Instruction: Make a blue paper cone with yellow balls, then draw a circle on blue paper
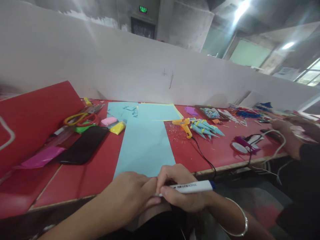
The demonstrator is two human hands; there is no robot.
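My right hand is closed around a white marker with a dark blue end and printed lettering. The marker lies nearly level, its other end pointing left into my fingers. My left hand is closed too, its thumb and fingers meeting my right fingertips by that left end. What the left fingers hold is hidden. Beneath and beyond both hands, a long sheet of light blue paper stretches from the table's front edge toward the back.
Left of the paper lie a black phone, scissors and pink and yellow packets. To its right are a yellow glue gun with a cord and several blue paper cones. A co-worker's arm reaches in at right.
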